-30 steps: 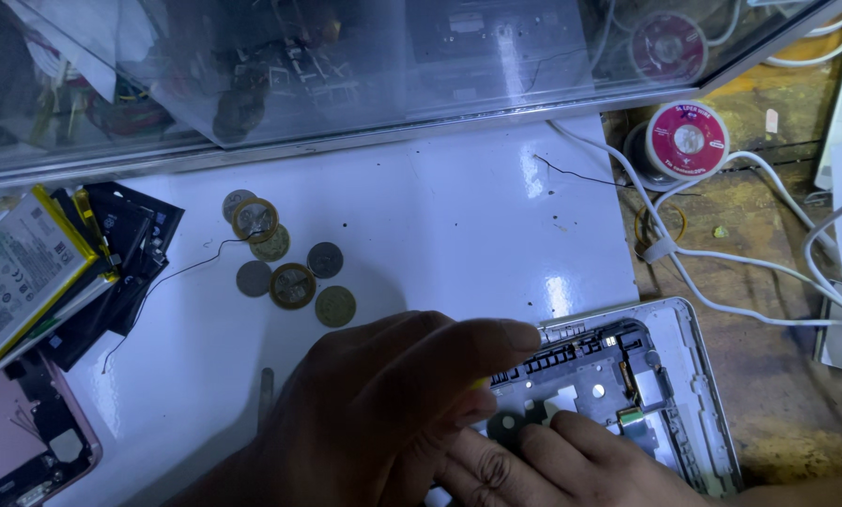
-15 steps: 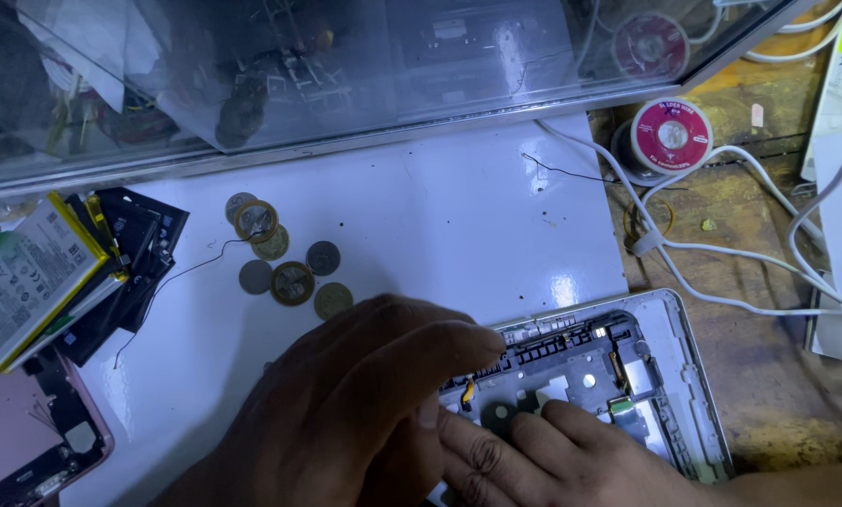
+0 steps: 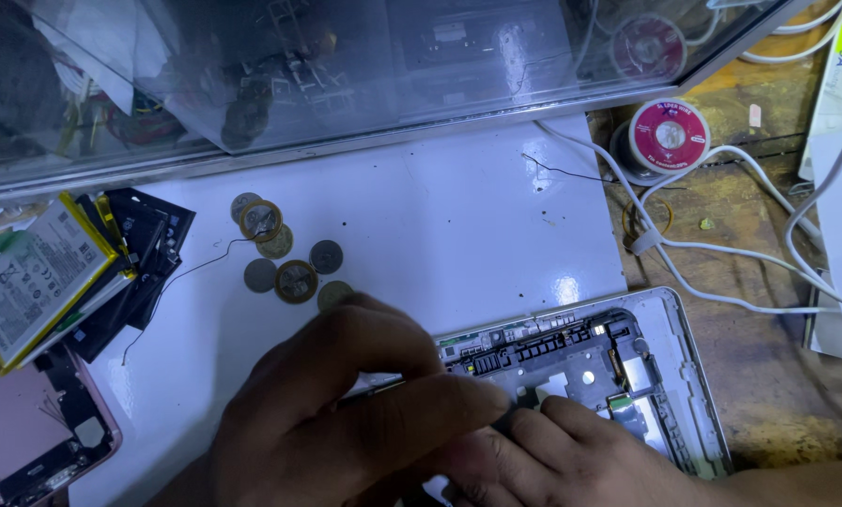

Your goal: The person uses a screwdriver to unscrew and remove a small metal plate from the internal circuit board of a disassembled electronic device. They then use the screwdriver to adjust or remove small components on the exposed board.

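An opened tablet [image 3: 618, 376] lies near right on a table [image 3: 458, 216], both hands resting on its left part. Coins [image 3: 285, 255] sit left of centre, batteries [image 3: 54, 272] far left, a wire spool [image 3: 668, 136] far right, possibly solder.

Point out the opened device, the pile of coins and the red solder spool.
opened device [image 3: 660, 352]: head view, bare right rim of its white frame.
pile of coins [image 3: 296, 281]: head view, face of a two-tone coin.
red solder spool [image 3: 669, 135]: head view, middle of its red top.
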